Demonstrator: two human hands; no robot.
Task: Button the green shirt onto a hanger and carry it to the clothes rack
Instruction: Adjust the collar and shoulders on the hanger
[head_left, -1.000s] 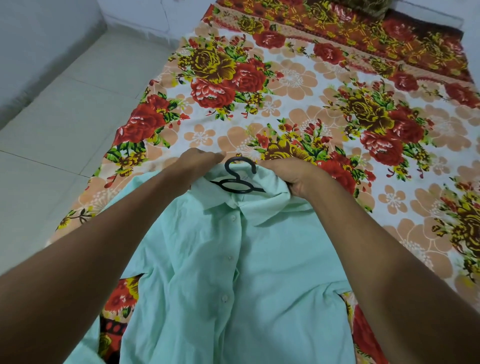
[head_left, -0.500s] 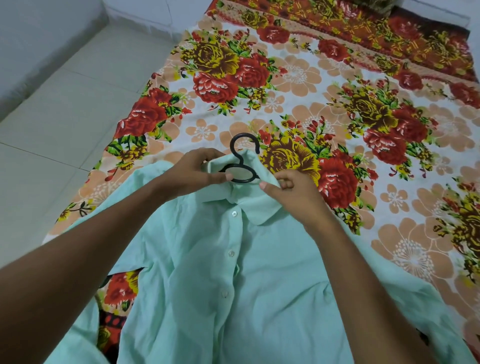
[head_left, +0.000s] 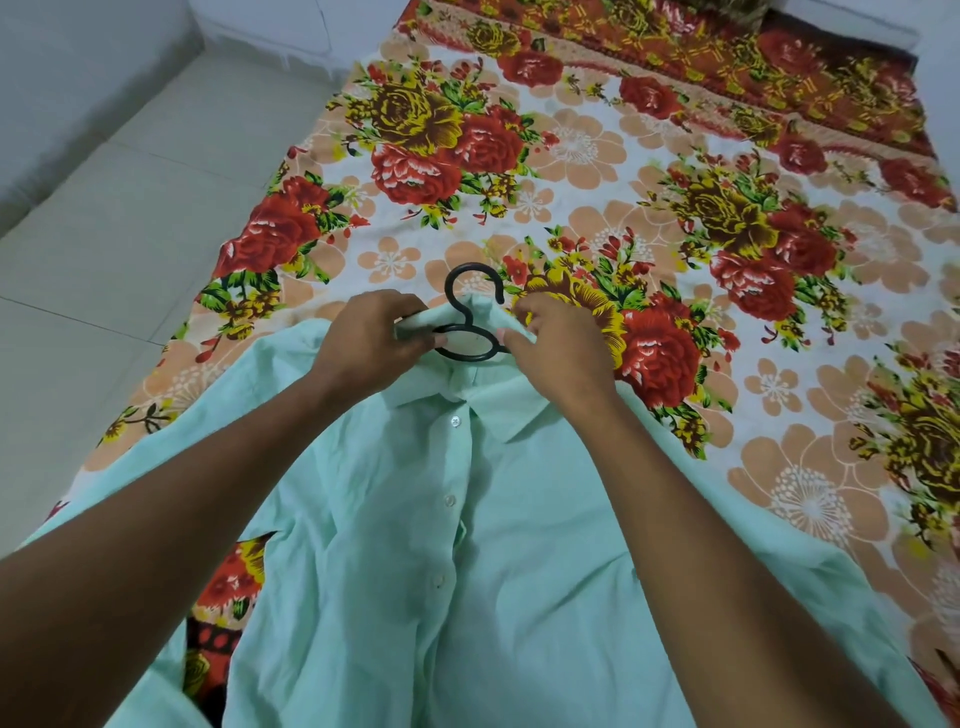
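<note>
The pale green shirt (head_left: 467, 545) lies face up on the flowered bed, buttons running down its front. A black hanger (head_left: 462, 306) sits inside it, with only its hook and neck loop showing above the collar. My left hand (head_left: 369, 348) pinches the left side of the collar beside the hanger's loop. My right hand (head_left: 556, 348) pinches the right side of the collar, its fingertips against the loop. The hanger's arms are hidden under the cloth.
The bed is covered by a sheet with red and yellow flowers (head_left: 675, 234), stretching away ahead and to the right. A pale tiled floor (head_left: 104, 234) lies to the left, with a white wall base (head_left: 249, 31) behind it.
The shirt and hanger have slid a little further up the bed. Both hands shifted along the collar and now pinch it close to the hanger's loop, which shows more fully.
</note>
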